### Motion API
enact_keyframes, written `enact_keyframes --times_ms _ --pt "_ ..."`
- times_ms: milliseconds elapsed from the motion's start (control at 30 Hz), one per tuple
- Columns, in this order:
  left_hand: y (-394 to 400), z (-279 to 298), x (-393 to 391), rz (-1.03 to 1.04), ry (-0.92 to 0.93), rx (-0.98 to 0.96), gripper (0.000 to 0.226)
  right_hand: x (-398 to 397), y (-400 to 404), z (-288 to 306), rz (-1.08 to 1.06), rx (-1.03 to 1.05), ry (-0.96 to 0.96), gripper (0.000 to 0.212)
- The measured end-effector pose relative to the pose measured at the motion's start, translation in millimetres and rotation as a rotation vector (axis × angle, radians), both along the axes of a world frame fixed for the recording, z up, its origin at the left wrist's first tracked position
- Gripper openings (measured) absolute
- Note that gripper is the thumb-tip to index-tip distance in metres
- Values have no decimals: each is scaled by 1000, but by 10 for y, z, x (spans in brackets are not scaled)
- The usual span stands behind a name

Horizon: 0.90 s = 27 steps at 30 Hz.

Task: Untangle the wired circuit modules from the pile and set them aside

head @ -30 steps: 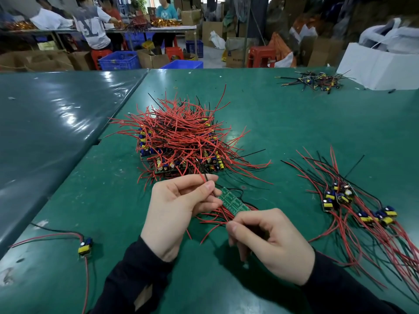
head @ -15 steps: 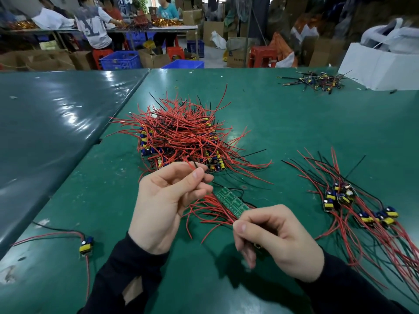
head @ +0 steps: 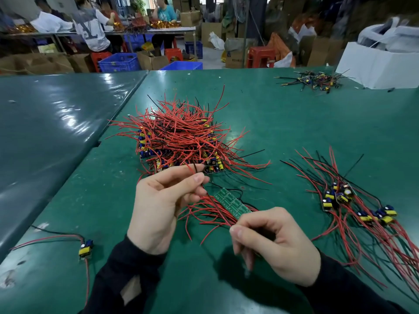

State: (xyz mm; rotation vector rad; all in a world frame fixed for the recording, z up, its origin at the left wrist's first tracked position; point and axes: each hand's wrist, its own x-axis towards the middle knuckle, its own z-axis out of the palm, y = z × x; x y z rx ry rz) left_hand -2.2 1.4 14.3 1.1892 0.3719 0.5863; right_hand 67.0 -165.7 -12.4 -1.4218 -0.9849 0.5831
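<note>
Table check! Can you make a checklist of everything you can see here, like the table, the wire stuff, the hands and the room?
Surface: green table, shiny sheet on the neighbouring table.
Job's things: big tangled pile of red-wired modules; green board held between both hands; sorted bunch at right.
Clutter: lone module near left; small far heap; white box.
Grippers: left hand pinches a wire; right hand grips the board's end.
Cables: red and black leads, loose.
Surroundings: people at a far table, blue crates, cardboard boxes.
</note>
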Motion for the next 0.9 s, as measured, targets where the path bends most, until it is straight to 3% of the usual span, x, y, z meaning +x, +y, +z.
enact_keyframes --times_ms 200,333,400,533,767,833,900 --pt "78 30 -27 -121 -20 -284 4 47 -28 95 149 88 174 27" --pt "99 42 -65 -207 -82 -331 24 50 -33 118 258 112 275 27" --pt "94 35 -46 -169 -66 -314 8 46 -34 110 247 101 249 27" --pt "34 -17 9 -34 -54 -108 11 10 -29 75 155 32 117 26" --pt "-91 -198 72 361 -31 663 20 -21 -16 41 48 -20 -139 31" --pt "-90 -198 75 366 -43 599 17 -15 -16 27 33 -33 -139 30" --pt "-35 -156 69 302 -75 322 15 1 -21 11 17 -34 -112 29"
